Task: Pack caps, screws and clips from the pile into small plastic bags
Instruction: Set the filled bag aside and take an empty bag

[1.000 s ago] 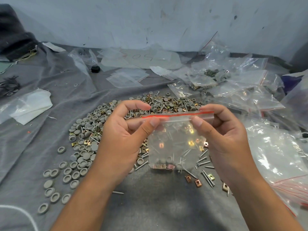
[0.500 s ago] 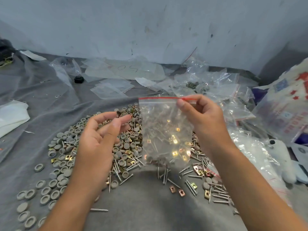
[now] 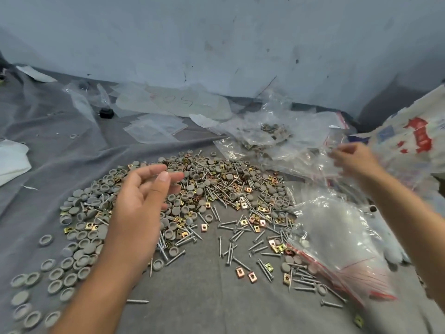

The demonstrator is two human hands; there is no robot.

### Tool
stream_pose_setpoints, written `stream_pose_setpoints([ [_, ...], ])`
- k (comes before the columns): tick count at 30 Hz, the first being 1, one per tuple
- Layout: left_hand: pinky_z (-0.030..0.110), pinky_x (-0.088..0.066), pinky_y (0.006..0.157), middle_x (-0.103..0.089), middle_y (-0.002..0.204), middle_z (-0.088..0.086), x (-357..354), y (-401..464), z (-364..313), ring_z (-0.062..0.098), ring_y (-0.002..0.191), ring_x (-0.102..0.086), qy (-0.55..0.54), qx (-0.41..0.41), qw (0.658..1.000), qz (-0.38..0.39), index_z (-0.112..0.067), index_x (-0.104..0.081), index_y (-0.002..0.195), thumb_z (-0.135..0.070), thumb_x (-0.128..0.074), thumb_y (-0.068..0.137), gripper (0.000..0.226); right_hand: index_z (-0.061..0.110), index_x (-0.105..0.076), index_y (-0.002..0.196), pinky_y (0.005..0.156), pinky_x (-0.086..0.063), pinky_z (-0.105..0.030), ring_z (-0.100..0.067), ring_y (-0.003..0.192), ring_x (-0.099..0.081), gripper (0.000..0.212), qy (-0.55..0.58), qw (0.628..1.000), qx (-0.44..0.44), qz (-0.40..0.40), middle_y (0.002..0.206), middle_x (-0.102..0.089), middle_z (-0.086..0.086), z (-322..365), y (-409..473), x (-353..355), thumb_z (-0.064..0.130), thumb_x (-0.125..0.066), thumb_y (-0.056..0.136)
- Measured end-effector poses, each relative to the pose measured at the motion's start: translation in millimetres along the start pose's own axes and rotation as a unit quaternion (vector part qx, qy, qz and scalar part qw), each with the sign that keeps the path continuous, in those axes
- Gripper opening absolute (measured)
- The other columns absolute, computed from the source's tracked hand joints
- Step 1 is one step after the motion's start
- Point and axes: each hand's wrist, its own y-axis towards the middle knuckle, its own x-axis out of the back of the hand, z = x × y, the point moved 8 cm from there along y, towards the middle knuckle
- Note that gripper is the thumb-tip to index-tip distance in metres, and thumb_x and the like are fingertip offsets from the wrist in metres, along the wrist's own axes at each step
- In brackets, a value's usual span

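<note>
Over heaped grey caps, screws and brass clips (image 3: 216,189), left hand (image 3: 139,203) hovers empty, fingers relaxed; right hand (image 3: 354,157) blurred, grip unclear; flimsy clear zip bags (image 3: 337,237): pinch near red seal.

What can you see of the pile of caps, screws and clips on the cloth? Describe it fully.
The pile spreads in a loose arc across a grey cloth. It mixes round grey caps that look plastic, slim silvery screws, and small square clips in brass and copper tones. Caps dominate its left side; screws and clips scatter nearer. The left hand is above it with its fingers relaxed; whether it touches is unclear. Clear plastic bags overlap its right edge.
</note>
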Motion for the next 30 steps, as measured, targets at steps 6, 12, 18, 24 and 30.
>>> stream_pose_setpoints([
  [6, 0.041, -0.05, 0.085, -0.075, 0.106, -0.019, -4, 0, 2, 0.002, 0.098, -0.071, -0.004, 0.012, 1.0, -0.006, -0.031, -0.058, 0.113, -0.03, -0.046, 0.106, 0.014, 0.044, -0.056, 0.121, 0.092, -0.045, -0.028, -0.01, 0.111, -0.059, 0.05, -0.376, 0.903, 0.092, 0.186, 0.12, -0.056, 0.023, -83, -128, -16, 0.053, -0.08, 0.078],
  [12, 0.035, -0.049, 0.085, -0.075, 0.104, -0.02, -14, -7, 2, -0.002, 0.095, -0.07, 0.012, 0.019, 1.0, 0.021, -0.03, -0.058, 0.114, -0.03, -0.047, 0.105, 0.014, 0.04, -0.072, 0.087, 0.064, -0.041, -0.022, 0.005, 0.074, -0.056, 0.011, -0.247, 0.954, 0.17, 0.022, 0.093, -0.074, 0.013, -19, -132, 9, 0.031, -0.07, 0.093],
  [18, 0.028, -0.048, 0.081, -0.074, 0.103, -0.022, -31, -13, 9, -0.004, 0.094, -0.069, 0.035, 0.038, 0.995, 0.09, -0.034, -0.059, 0.114, -0.055, -0.046, 0.089, 0.035, 0.049, -0.056, 0.114, 0.092, -0.052, -0.037, -0.007, 0.105, -0.058, 0.041, -0.381, 0.91, 0.113, 0.12, 0.119, -0.052, 0.021, -12, -146, -39, 0.059, -0.075, 0.079],
  [24, 0.025, -0.048, 0.078, -0.073, 0.102, -0.025, -29, -12, 9, -0.007, 0.094, -0.068, 0.045, 0.042, 0.993, 0.098, -0.038, -0.057, 0.114, -0.066, -0.043, 0.077, 0.048, 0.046, -0.06, 0.079, 0.071, -0.057, -0.04, -0.011, 0.083, -0.066, 0.015, -0.321, 0.94, 0.117, 0.004, 0.101, -0.072, 0.015, -21, -140, -16, 0.046, -0.069, 0.09],
  [30, 0.026, -0.047, 0.082, -0.072, 0.101, -0.027, -34, -16, 7, -0.009, 0.094, -0.066, 0.049, 0.047, 0.992, 0.109, -0.04, -0.056, 0.114, -0.071, -0.042, 0.075, 0.052, 0.035, -0.062, 0.117, 0.083, -0.054, -0.039, -0.019, 0.102, -0.062, 0.031, -0.379, 0.921, 0.045, 0.076, 0.127, -0.067, 0.005, -51, -145, -27, 0.049, -0.07, 0.09],
])
